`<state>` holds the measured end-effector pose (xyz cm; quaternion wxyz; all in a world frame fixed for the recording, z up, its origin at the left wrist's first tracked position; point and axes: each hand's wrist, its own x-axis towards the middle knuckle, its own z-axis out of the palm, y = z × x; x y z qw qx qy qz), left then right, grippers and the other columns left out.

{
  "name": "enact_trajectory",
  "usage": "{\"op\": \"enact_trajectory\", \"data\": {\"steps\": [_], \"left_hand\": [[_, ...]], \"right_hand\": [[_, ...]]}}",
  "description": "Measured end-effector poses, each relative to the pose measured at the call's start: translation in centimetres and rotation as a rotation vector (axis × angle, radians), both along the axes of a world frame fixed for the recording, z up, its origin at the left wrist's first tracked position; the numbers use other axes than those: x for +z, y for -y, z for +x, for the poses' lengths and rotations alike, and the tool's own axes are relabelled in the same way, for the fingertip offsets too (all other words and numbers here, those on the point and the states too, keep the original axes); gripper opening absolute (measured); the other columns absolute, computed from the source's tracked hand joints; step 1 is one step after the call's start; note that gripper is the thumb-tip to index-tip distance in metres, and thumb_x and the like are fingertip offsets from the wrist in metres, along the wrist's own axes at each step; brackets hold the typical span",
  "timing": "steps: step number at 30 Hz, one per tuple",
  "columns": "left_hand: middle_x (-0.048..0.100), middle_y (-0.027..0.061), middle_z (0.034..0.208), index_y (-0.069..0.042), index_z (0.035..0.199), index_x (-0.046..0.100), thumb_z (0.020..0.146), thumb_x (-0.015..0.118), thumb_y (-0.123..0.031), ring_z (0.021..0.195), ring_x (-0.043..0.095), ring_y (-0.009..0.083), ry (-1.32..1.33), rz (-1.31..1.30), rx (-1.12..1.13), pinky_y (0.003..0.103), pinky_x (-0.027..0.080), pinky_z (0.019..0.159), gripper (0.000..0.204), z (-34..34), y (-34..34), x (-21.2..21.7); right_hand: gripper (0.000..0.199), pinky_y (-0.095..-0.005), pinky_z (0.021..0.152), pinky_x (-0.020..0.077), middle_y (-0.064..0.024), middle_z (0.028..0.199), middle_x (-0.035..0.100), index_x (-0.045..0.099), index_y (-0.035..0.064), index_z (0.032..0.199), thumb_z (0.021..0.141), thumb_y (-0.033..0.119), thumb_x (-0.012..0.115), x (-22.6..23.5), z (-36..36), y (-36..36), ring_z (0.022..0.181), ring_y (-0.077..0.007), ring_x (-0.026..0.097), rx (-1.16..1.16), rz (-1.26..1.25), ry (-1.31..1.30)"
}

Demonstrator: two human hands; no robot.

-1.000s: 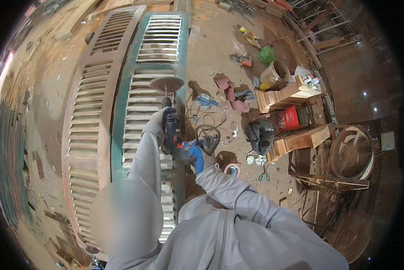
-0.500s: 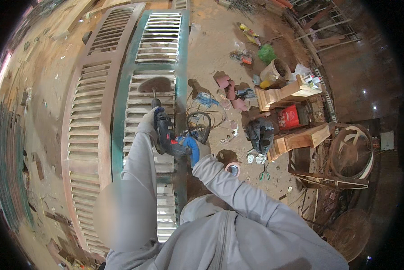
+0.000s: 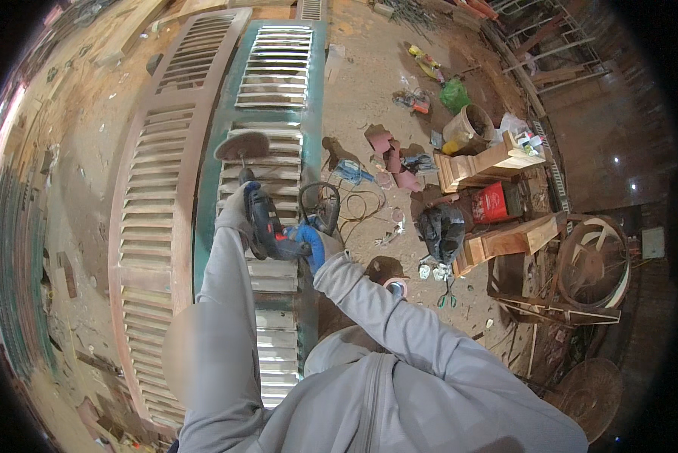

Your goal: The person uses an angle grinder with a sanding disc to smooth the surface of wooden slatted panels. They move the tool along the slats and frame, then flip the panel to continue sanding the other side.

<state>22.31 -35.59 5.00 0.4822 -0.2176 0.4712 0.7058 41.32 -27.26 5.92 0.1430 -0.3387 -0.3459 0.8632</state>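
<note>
Over green shutter (image 3: pixel 274 115) | sander (image 3: pixel 263 217) in left fingers (image 3: pixel 251 186), right fingers (image 3: pixel 309 238) | disc (image 3: pixel 242 145) beyond

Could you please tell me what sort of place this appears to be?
It looks like a woodworking shop, judging by the green shutter, the disc tool held over it, and the shaped wood to the right.

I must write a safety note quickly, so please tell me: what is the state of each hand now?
Left hand: closed, holding the power tool near its front.
Right hand: closed, holding its rear end.
</note>
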Motion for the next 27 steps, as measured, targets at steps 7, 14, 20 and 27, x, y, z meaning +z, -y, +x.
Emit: {"op": "enact_trajectory", "data": {"steps": [7, 14, 20, 27], "left_hand": [[0.065, 0.0039, 0.064, -0.019, 0.072, 0.061, 0.087, 0.062, -0.034, 0.052, 0.060, 0.0246, -0.031, 0.017, 0.159, 0.040, 0.053, 0.054, 0.021, -1.6, 3.8, -4.3], [0.063, 0.0036, 0.062, -0.018, 0.067, 0.060, 0.088, 0.060, -0.035, 0.052, 0.060, 0.0246, 0.039, 0.192, 0.069, 0.039, 0.052, 0.054, 0.027, -1.4, 5.2, -1.2], [0.061, 0.0019, 0.060, -0.017, 0.068, 0.060, 0.085, 0.064, -0.036, 0.051, 0.058, 0.0232, 0.094, -0.009, -0.038, 0.039, 0.052, 0.053, 0.025, -0.1, -0.8, 1.4], [0.064, 0.0048, 0.063, -0.013, 0.075, 0.063, 0.085, 0.064, -0.034, 0.049, 0.058, 0.0222, 0.066, 0.210, -0.188, 0.038, 0.050, 0.050, 0.023, 1.8, -4.6, -2.4]], "right_hand": [[0.010, -0.0301, 0.083, 0.0534, -0.0092, 0.092, 0.071, 0.067, -0.0006, 0.088, 0.081, 0.006, 0.066, 4.2, 0.1, 0.6, 0.086, -0.0179, 0.068, 0.235, 0.282, 0.029], [0.011, -0.0314, 0.081, 0.0556, -0.0110, 0.091, 0.071, 0.066, -0.0006, 0.088, 0.078, 0.003, 0.070, 3.2, -0.6, 2.5, 0.086, -0.0206, 0.069, 0.129, 0.079, -0.017], [0.010, -0.0331, 0.080, 0.0569, -0.0120, 0.092, 0.070, 0.066, 0.0010, 0.087, 0.077, 0.000, 0.069, 3.3, -0.1, 1.0, 0.085, -0.0229, 0.069, -0.085, -0.096, 0.046], [0.011, -0.0370, 0.089, 0.0543, -0.0145, 0.096, 0.069, 0.062, 0.0007, 0.092, 0.081, -0.003, 0.064, 4.1, 5.1, -0.9, 0.091, -0.0260, 0.068, -0.153, 0.161, 0.031]]}}
